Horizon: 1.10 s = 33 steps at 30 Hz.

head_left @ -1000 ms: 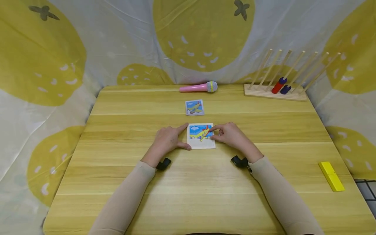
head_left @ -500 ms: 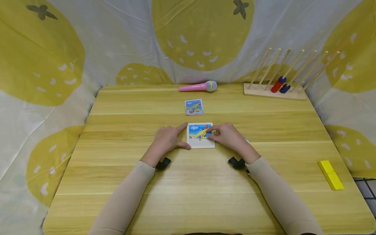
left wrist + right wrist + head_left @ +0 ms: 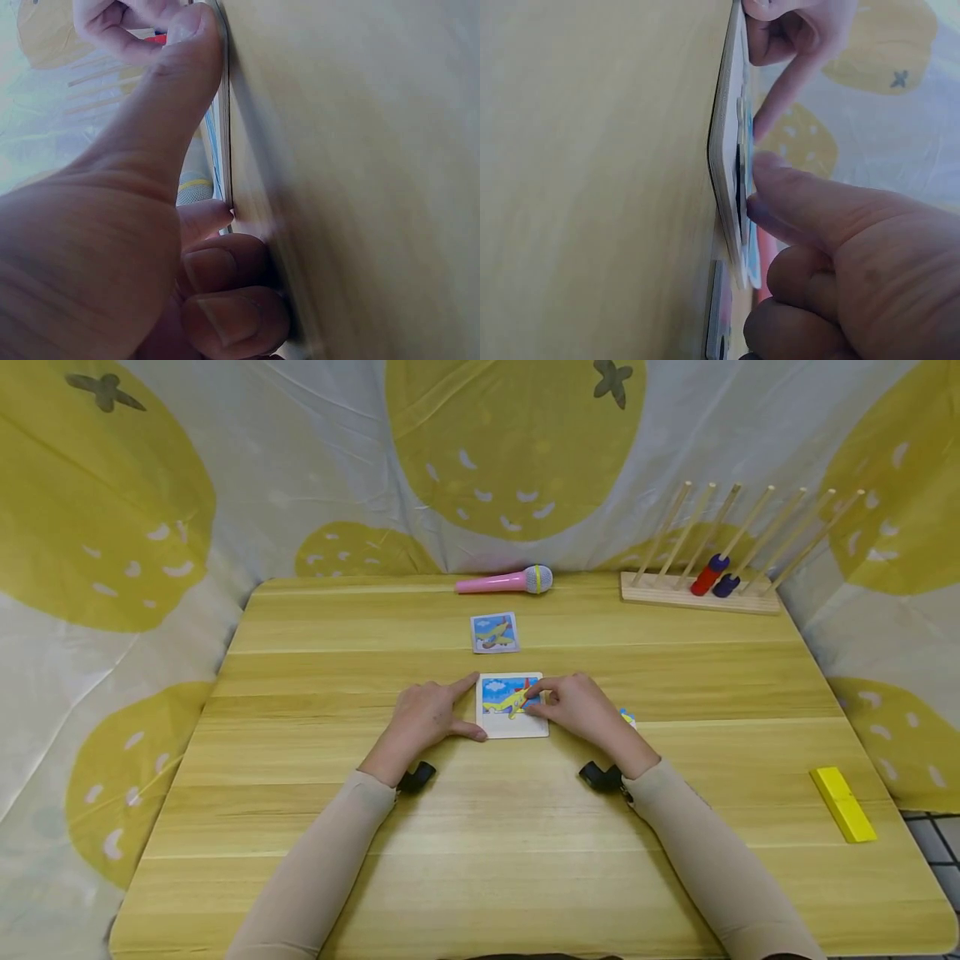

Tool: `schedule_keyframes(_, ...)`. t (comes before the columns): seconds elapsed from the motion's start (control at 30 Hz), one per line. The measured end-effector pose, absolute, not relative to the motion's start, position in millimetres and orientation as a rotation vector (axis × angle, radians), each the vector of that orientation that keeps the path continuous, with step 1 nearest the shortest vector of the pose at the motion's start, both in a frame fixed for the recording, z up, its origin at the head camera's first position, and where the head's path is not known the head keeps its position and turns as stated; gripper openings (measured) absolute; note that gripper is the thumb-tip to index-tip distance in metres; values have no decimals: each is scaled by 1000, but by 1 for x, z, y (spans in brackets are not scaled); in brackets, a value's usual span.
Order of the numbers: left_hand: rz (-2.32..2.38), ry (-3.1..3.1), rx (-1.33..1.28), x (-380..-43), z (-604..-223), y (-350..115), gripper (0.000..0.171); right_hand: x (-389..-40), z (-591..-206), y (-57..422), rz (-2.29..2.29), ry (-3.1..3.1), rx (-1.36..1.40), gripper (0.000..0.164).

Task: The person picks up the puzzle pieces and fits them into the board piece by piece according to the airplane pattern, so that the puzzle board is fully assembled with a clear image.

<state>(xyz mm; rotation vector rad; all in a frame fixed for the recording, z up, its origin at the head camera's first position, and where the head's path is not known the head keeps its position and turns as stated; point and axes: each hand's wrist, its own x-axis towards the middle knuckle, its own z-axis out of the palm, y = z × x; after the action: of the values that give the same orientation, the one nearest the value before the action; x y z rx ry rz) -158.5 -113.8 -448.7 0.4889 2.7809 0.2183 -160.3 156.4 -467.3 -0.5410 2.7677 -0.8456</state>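
1. We have the right hand [image 3: 579, 705] pinching a puzzle piece [image 3: 523, 701], thumb on the near side, index finger on the far side; fingertips cover much of it.
2. Piece is on the right part of the puzzle board [image 3: 512, 727], left of the right palm and between both hands; right hand is nearer. We can't tell its long axis.
3. Right wrist view: we see piece edges raised above the board rim; we can't tell if this one is fully seated.
4. Left hand [image 3: 429, 714]: thumb and index finger spread, touching the board's near-left and far-left corners.
5. Board's far part shows a plane picture; we see its near strip bare white.
6. Loose piece [image 3: 627, 717] lies right of the board, partly behind the right wrist.
7. Beyond the board we note a picture card [image 3: 495, 633], then a pink microphone [image 3: 495, 582].
8. Far right: peg rack [image 3: 645, 590]; right, nearer: yellow block [image 3: 843, 804].
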Motion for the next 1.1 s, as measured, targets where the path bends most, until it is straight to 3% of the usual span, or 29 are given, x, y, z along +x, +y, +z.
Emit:
schedule_keyframes(0.37, 224, 2787, 483, -159, -450, -114, 109, -161, -467, 155, -921, 2757, -471, 17)
schedule_keyframes(0.63, 233, 2799, 483, -157, -451, -114, 109, -157, -463, 190, -1181, 2670, -254, 28)
schedule_keyframes(0.87, 233, 2799, 488, -159, -451, -113, 110, -139, -466, 223, -1231, 2593, -119, 47)
schedule_keyframes(1.1, 249, 2797, 478, -158, -451, -112, 110, -135, -473, 225, -1129, 2662, -149, 47)
